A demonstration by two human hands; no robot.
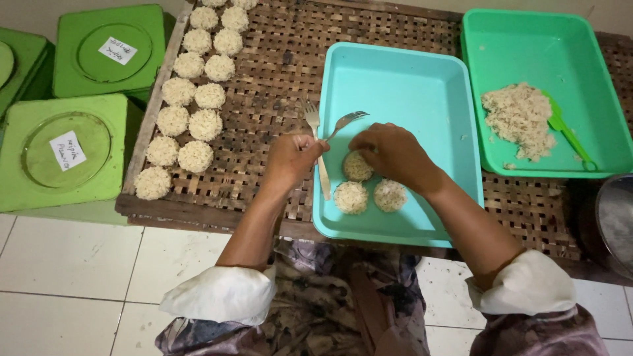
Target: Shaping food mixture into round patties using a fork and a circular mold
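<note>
**Hands at the pale blue tray**

Rolled-back white cuffs (224,296) and a patterned lap sat closest, at 6 o'clock, above white floor tiles (66,264). Both forearms reached up to a pale blue tray (422,92) resting on a woven bamboo rack (270,99).

At the tray's left rim the left hand (290,158) was clenched around two forks (330,128), their tines pointing toward 12 and 1 o'clock, and one pale handle running down toward 6 o'clock. The right hand (392,155), just beside it at 3 o'clock, had its fingers curled down over a round noodle nest (357,167), touching its top. Two more noodle nests (369,196) lay just below, at the tray's near end, side by side.

Farther out at 9 to 11 o'clock, a double row of finished nests (191,99) ran up the rack's left edge. Beyond that, green lidded boxes (66,151) with paper labels stood at 9 and 10 o'clock. At 2 o'clock a green tray (527,39) held a heap of loose noodles (519,118) and a green scoop (567,135).
</note>
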